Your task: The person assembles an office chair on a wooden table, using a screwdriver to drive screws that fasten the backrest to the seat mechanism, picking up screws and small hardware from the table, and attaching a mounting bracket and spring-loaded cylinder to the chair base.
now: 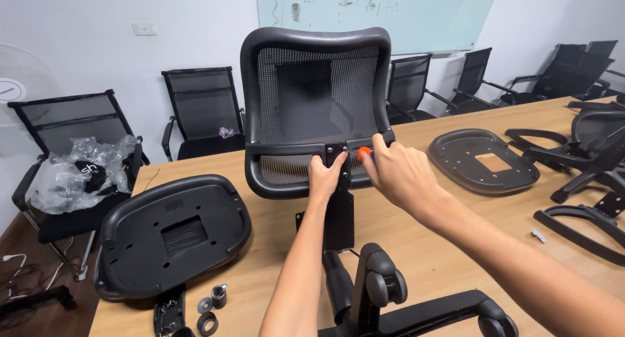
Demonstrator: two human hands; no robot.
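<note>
On backrest [317, 83]: both hands, screwdriver [364, 153].

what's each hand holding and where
The right hand grips a screwdriver by its orange handle. The left hand steadies the mesh chair backrest at its lower edge beside the metal bracket.

Bright, even indoor light falls from above; soft, short shadows lie under the parts on the desk [260, 272]; faint glare on the whiteboard [416, 18]; focus stays sharp; edges bend slightly outward.
</note>
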